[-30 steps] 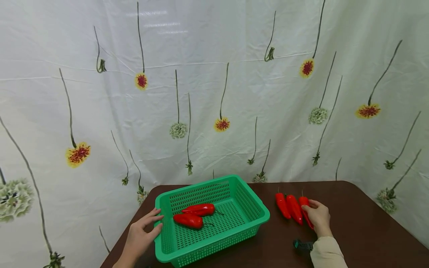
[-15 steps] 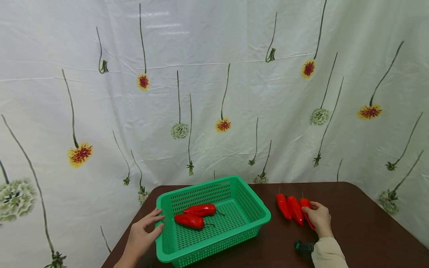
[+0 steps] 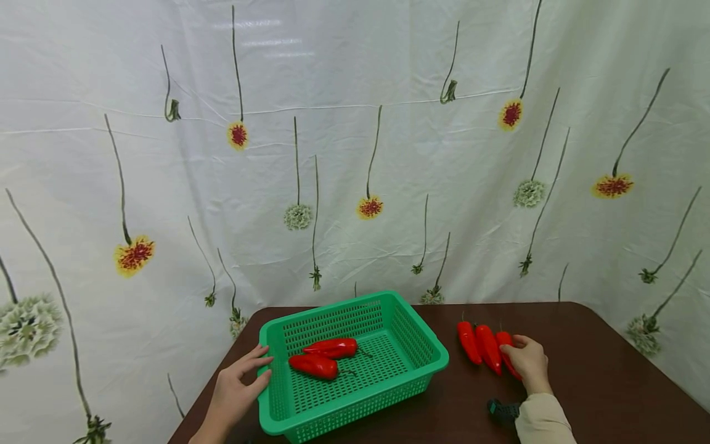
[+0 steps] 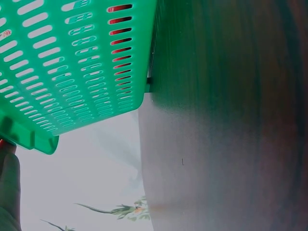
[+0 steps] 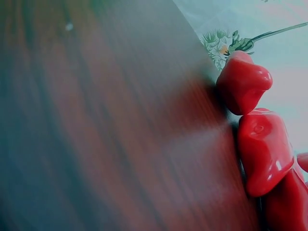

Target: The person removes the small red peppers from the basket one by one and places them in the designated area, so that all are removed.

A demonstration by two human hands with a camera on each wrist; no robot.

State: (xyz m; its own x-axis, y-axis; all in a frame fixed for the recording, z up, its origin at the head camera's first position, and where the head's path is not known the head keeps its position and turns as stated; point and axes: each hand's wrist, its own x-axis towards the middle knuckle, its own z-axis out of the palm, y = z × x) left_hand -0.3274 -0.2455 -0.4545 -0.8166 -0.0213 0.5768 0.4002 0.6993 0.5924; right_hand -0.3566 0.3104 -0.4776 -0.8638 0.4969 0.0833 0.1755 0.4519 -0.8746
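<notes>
1. A person's right hand [image 3: 528,359] pinches the rightmost pepper [image 3: 504,338] in a row of three red ones, thumb and fingers brought in around its body. The hand hides part of the pepper, which lies on a dark brown surface [image 3: 460,407], to the right of a green basket.

2. Just beside it lies the middle pepper [image 3: 488,347], with the leftmost pepper [image 3: 469,342] next in line. Stems in the row point toward the far edge.

3. The left hand [image 3: 235,382] rests at the left rim of the green basket [image 3: 360,408], fingers extended and loosely spread, thumb set apart from them, touching the rim.

4. Inside the basket, a back pepper [image 3: 331,348] and a front pepper [image 3: 314,366] lie close together on the perforated floor, nearer the left end, stems pointing right.

5. From the left wrist, red shows through the slots of the basket wall; part of a finger enters at lower left.

6. From the right wrist, glossy pepper ends crowd the right side of the view.

7. A pale sleeve [image 3: 543,419] covers the right forearm, a dark strap-like object [image 3: 503,408] beside it. Behind hangs a whitish curtain [image 3: 344,74] printed with long-stemmed flowers.
</notes>
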